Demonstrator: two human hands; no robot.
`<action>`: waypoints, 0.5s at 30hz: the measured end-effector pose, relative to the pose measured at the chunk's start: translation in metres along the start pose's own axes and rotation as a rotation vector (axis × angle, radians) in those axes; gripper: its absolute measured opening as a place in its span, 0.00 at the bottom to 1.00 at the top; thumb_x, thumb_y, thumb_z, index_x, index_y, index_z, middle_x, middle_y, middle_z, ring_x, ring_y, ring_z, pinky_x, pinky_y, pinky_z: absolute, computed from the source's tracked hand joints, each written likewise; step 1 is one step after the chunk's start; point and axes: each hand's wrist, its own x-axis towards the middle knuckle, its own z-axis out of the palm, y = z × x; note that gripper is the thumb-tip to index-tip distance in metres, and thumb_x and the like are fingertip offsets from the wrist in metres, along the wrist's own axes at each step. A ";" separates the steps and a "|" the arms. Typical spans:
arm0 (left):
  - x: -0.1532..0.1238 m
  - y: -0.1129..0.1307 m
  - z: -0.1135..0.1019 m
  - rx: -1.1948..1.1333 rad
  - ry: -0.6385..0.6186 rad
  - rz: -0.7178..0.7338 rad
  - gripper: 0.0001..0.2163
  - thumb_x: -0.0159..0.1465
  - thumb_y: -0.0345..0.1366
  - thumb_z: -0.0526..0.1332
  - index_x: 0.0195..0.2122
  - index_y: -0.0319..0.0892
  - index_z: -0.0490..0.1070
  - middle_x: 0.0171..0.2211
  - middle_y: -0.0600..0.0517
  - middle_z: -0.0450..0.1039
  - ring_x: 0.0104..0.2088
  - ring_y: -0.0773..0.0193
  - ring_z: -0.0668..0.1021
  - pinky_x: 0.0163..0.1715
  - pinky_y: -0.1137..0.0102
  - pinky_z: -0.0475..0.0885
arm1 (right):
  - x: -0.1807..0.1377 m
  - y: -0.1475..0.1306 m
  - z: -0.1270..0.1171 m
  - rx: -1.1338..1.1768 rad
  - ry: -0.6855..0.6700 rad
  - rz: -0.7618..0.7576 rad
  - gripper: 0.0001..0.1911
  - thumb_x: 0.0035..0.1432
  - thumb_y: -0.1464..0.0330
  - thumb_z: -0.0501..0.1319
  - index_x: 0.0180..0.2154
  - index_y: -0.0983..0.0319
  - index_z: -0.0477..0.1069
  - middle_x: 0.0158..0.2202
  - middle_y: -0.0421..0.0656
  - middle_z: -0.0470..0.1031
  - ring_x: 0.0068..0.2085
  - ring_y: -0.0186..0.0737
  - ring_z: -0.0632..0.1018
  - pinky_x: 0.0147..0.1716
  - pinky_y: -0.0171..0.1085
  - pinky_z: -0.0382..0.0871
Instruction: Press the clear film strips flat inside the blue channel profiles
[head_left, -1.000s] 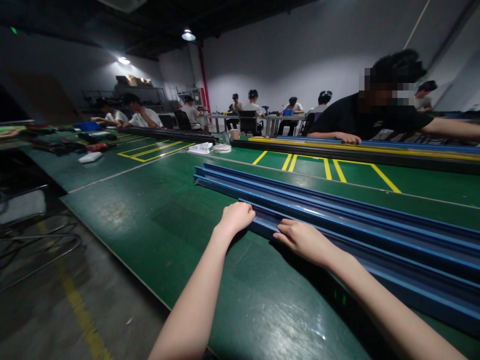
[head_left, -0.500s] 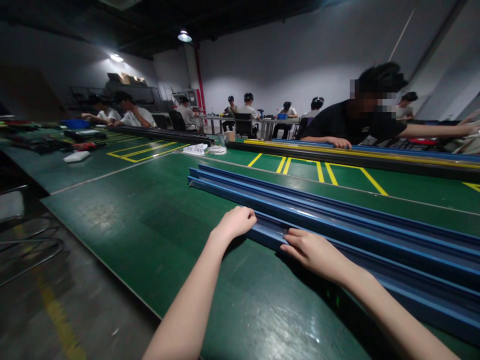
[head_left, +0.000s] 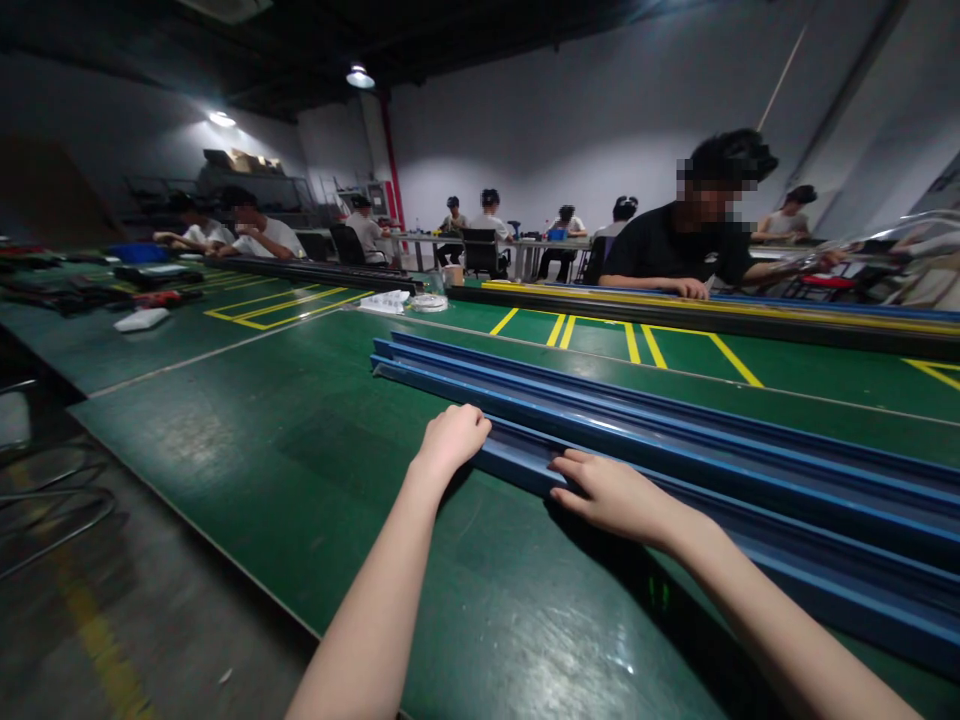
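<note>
A long blue channel profile lies at a slant on the green table, running off to the right. My left hand is closed over its near left end, and the fingertips are partly hidden. Farther along, my right hand has the near wall of the same channel between thumb and fingers. Just behind and parallel to it rests another blue channel profile, whose left end reaches farther left.
Across the green table, a person in black leans over yellow and black profiles. A white packet and a roll sit beyond the channels. Tools and a white object lie at the left.
Both my hands have shifted slightly left along with the near channel. The view has turned a little. The person opposite has drawn the outstretched arm in.
</note>
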 end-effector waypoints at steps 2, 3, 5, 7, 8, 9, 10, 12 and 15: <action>0.000 -0.001 0.000 0.029 0.024 -0.018 0.13 0.56 0.37 0.47 0.29 0.43 0.71 0.31 0.48 0.73 0.32 0.59 0.74 0.29 0.70 0.66 | -0.009 0.005 -0.003 0.059 0.005 -0.007 0.17 0.56 0.61 0.46 0.43 0.61 0.65 0.39 0.46 0.68 0.37 0.37 0.71 0.36 0.34 0.62; 0.000 -0.002 -0.001 0.044 0.039 -0.031 0.13 0.56 0.37 0.47 0.29 0.43 0.71 0.31 0.48 0.73 0.33 0.58 0.74 0.30 0.69 0.66 | -0.016 0.009 -0.005 0.080 0.018 -0.008 0.17 0.56 0.61 0.46 0.43 0.60 0.65 0.40 0.45 0.68 0.38 0.37 0.71 0.37 0.34 0.62; 0.000 -0.004 -0.001 0.072 0.074 -0.063 0.13 0.56 0.36 0.47 0.28 0.42 0.71 0.31 0.47 0.72 0.33 0.57 0.74 0.31 0.67 0.66 | -0.035 0.019 -0.008 0.094 0.062 0.008 0.17 0.56 0.61 0.46 0.42 0.60 0.65 0.39 0.44 0.69 0.38 0.37 0.70 0.37 0.34 0.62; 0.000 -0.005 -0.001 0.090 0.122 -0.087 0.14 0.57 0.35 0.45 0.30 0.41 0.70 0.31 0.45 0.72 0.34 0.56 0.74 0.31 0.66 0.66 | -0.058 0.032 -0.012 0.073 0.124 0.049 0.16 0.57 0.61 0.45 0.38 0.59 0.67 0.37 0.44 0.70 0.37 0.36 0.71 0.36 0.34 0.63; 0.000 -0.004 -0.001 0.099 0.163 -0.086 0.14 0.58 0.35 0.44 0.31 0.40 0.70 0.32 0.45 0.72 0.35 0.56 0.73 0.32 0.65 0.66 | -0.070 0.039 -0.014 0.046 0.158 0.074 0.17 0.58 0.61 0.44 0.37 0.59 0.67 0.35 0.44 0.70 0.36 0.36 0.71 0.35 0.35 0.63; 0.000 -0.003 0.000 0.109 0.217 -0.073 0.14 0.58 0.35 0.44 0.32 0.40 0.69 0.33 0.45 0.72 0.36 0.56 0.73 0.33 0.65 0.65 | -0.084 0.048 -0.016 0.012 0.200 0.100 0.17 0.58 0.61 0.43 0.35 0.59 0.68 0.35 0.44 0.70 0.35 0.36 0.71 0.35 0.35 0.64; 0.000 -0.001 0.001 0.118 0.284 -0.044 0.14 0.59 0.35 0.44 0.33 0.40 0.69 0.34 0.46 0.71 0.36 0.56 0.72 0.34 0.65 0.65 | -0.097 0.057 -0.017 -0.027 0.246 0.128 0.18 0.58 0.61 0.43 0.35 0.59 0.68 0.35 0.44 0.70 0.35 0.36 0.71 0.36 0.35 0.64; -0.001 0.007 0.005 0.119 0.400 0.058 0.12 0.59 0.34 0.45 0.34 0.41 0.68 0.36 0.47 0.70 0.38 0.58 0.71 0.36 0.66 0.64 | -0.127 0.080 -0.017 -0.099 0.330 0.190 0.18 0.57 0.59 0.45 0.36 0.60 0.68 0.36 0.46 0.70 0.37 0.38 0.70 0.38 0.37 0.64; -0.005 0.029 0.014 0.071 0.439 0.284 0.11 0.60 0.35 0.47 0.34 0.42 0.68 0.36 0.50 0.70 0.40 0.60 0.70 0.38 0.67 0.62 | -0.174 0.117 -0.012 -0.156 0.371 0.289 0.19 0.55 0.56 0.46 0.37 0.60 0.69 0.38 0.46 0.70 0.38 0.40 0.71 0.39 0.39 0.65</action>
